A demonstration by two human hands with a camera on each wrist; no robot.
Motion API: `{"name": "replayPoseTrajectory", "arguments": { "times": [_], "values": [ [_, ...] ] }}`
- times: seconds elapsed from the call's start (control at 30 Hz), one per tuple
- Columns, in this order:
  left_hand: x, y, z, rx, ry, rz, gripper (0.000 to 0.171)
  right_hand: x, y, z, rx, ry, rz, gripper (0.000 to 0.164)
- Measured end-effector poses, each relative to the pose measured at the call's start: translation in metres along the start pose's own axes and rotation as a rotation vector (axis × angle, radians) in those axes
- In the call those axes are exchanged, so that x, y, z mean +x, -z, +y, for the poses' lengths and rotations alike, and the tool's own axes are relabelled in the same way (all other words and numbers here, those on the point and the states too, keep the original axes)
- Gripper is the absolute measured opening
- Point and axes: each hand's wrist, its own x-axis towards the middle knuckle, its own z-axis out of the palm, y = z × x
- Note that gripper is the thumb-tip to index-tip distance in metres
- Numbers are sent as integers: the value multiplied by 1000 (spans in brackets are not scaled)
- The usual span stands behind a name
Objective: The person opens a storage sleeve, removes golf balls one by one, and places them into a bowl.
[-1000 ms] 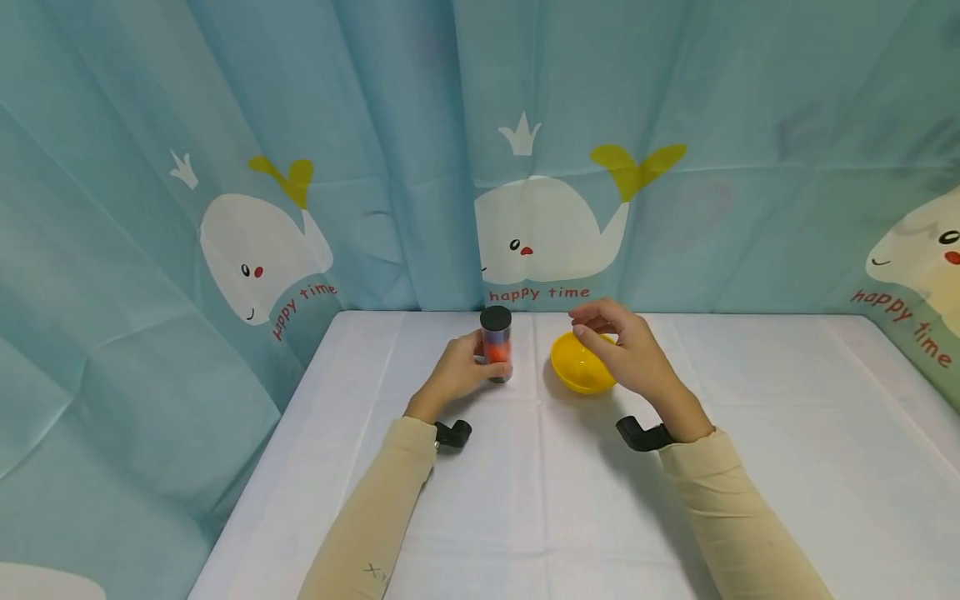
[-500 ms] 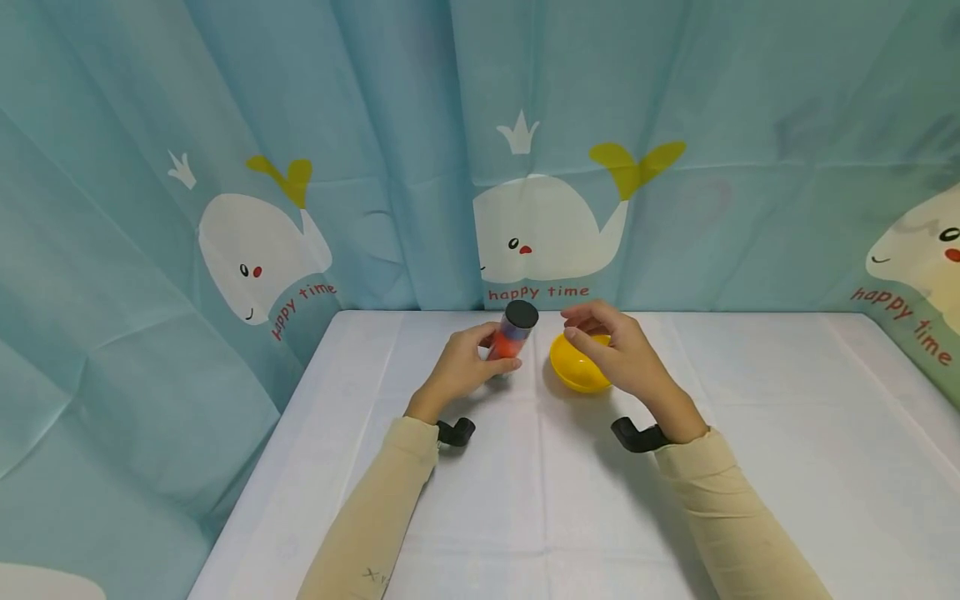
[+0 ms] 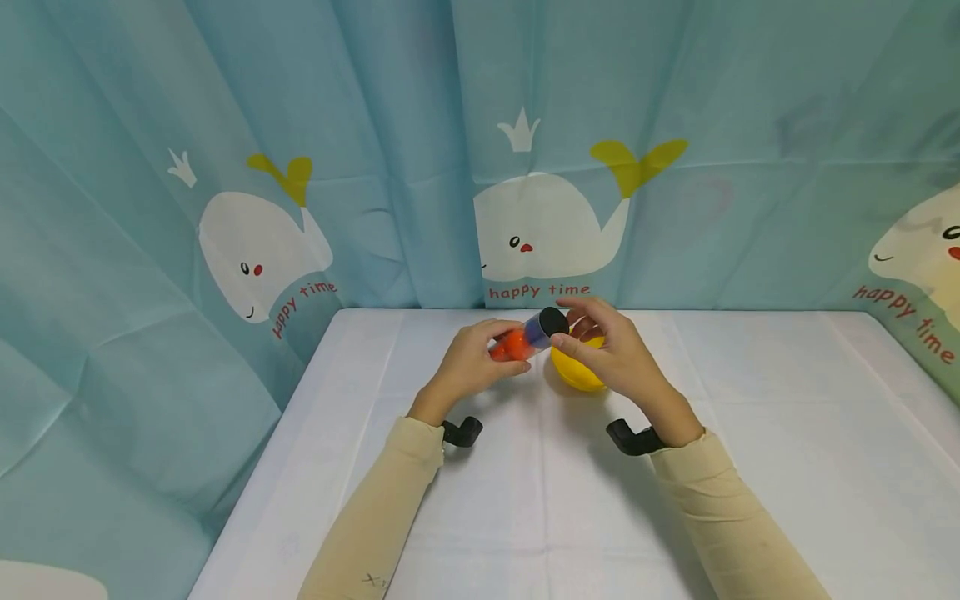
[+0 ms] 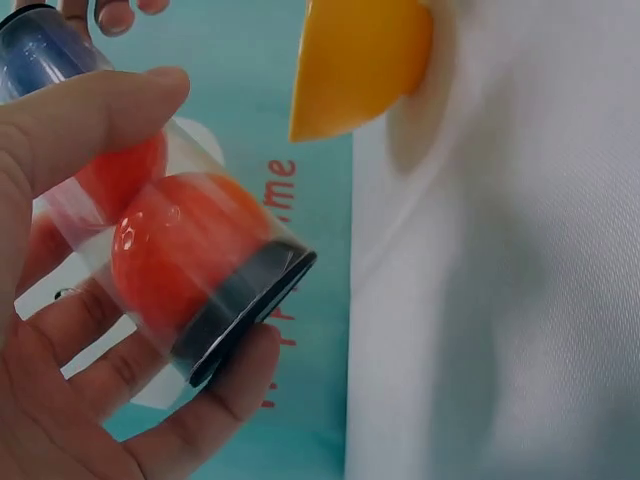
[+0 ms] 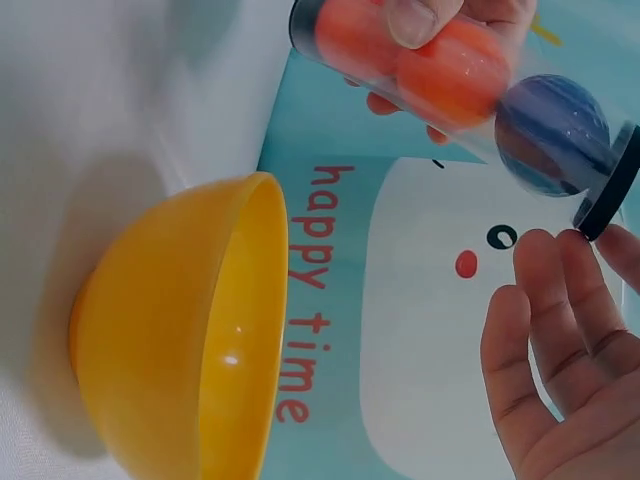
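Two orange balls and one blue ball sit in a clear tube, which I see tilted, off the worktop, near the yellow bowl. My left hand has its fingers curled round the tube; my right hand, fingers parted and gently bent, is at the black cap, contact uncertain.

I hold the clear tube, black caps at both ends, two orange balls and a blue ball inside, tilted upward to the right; the yellow bowl sits upright beside it.
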Motion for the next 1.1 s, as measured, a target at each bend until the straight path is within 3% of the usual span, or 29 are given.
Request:
{"name": "replayPoseTrajectory", "arguments": {
  "times": [0.43, 1.1],
  "values": [
    [1, 1, 3, -61, -4, 43, 53, 1, -3, 4, -72, 20, 35, 48],
    [1, 3, 1, -146, -29, 49, 57, 3, 0, 7, -67, 57, 85, 39]
  ]
}}
